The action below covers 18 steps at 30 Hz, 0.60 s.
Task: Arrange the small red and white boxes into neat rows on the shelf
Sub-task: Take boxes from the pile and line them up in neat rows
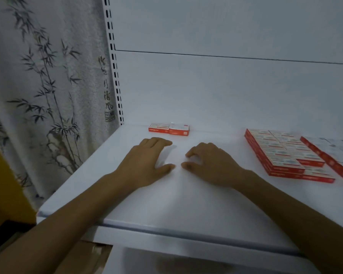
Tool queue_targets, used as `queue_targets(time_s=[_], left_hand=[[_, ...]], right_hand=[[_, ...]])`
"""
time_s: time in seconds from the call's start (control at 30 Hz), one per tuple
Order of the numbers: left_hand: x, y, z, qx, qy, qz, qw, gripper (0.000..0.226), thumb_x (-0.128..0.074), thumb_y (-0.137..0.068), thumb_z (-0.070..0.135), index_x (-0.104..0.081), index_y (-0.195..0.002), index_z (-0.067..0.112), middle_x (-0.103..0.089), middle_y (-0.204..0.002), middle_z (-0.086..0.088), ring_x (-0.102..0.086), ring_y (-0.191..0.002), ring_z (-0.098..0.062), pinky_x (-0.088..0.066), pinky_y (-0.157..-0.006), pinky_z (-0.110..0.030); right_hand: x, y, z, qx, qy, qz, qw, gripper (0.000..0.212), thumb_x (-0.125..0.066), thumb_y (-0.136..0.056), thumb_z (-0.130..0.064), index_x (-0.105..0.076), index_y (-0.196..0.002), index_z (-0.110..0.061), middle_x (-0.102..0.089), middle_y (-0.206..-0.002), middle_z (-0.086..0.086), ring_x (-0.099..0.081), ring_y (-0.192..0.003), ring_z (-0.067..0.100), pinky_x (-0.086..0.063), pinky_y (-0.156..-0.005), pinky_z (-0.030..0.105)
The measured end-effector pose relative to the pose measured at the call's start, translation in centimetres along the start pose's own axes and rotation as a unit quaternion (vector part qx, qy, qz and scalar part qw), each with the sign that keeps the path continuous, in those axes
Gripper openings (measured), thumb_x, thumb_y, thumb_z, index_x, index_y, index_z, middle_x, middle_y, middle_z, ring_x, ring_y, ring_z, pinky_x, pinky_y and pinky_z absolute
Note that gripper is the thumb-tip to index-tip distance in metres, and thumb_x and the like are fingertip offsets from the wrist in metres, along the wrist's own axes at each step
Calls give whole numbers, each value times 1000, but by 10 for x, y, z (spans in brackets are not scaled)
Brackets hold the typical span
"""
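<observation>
**Hands empty, first row barely begun**

Fingers of left hand laid nearly straight and close together, flat on white shelf, thumb out to the side, nothing beneath. Fingers of right hand loosely arched, tips resting on the same surface, gripping nothing. Both hands side by side near mid-shelf, thumbs close, clear of every box.

Just beyond the fingertips, against the back panel: pair of boxes, red and white, lying flat, end to end and touching. Seemingly the start of a row. Well off to the right: stack of the same boxes, two columns wide and apparently two layers deep, not yet spread out. Past that, second batch, set at an angle to the stack.

Judged early in the task: two boxes in place at the back, the bulk waiting at the right, the stretch of shelf between pair and stack yet to be filled.

Hard to make out: print on the box tops, blurred; exact count and layering in the stack. Second batch cut off by the right edge of view, extent unknown. Left of the shelf, slotted upright and bamboo-print curtain. Below the front lip, something brown, possibly cardboard, largely hidden behind the left forearm.
</observation>
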<state>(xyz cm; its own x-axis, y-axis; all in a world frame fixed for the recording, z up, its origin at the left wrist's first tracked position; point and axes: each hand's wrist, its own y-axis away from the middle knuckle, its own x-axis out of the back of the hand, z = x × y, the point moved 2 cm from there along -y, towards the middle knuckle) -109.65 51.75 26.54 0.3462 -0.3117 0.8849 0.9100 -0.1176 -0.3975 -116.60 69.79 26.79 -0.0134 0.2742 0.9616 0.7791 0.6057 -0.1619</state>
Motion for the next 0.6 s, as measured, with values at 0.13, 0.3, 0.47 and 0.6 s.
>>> queue_targets(time_s=[0.13, 0.3, 0.47, 0.6], left_hand=[[-6, -22, -18, 9, 9, -34, 999, 61, -56, -84, 52, -36, -137, 29, -39, -142, 6, -36, -127, -15, -34, -100, -34], [-18, -32, -21, 14, 56, -10, 998, 57, -54, -87, 49, -36, -137, 28, -40, -143, 5, -37, -128, -15, -32, -103, -32], [-16, -31, -23, -21, 69, 16, 997, 49, -56, -86, 44, -43, -130, 27, -48, -134, 3, -44, -117, -17, -37, -95, -32], [-16, -30, -25, -17, 69, 29, 997, 49, -54, -86, 46, -43, -130, 27, -49, -131, 5, -44, -114, -16, -36, -91, -31]], right_hand=[[14, -15, -3, -34, 3, -43, 998, 39, -51, -83, -58, -59, -109, -31, -58, -113, -8, -50, -99, 9, -44, -89, 33], [15, -50, -13, -67, 12, 7, 998, 51, -56, -83, -54, -49, -125, -26, -53, -128, -2, -51, -111, 16, -44, -93, 36], [-3, -94, -19, -75, 44, 49, 995, 63, -53, -87, -48, -36, -138, -16, -40, -142, 8, -40, -126, 27, -36, -101, 43], [-16, -99, -21, -76, 116, 67, 988, 49, -45, -91, -44, -42, -132, -16, -50, -132, 6, -42, -119, 25, -37, -94, 38]])
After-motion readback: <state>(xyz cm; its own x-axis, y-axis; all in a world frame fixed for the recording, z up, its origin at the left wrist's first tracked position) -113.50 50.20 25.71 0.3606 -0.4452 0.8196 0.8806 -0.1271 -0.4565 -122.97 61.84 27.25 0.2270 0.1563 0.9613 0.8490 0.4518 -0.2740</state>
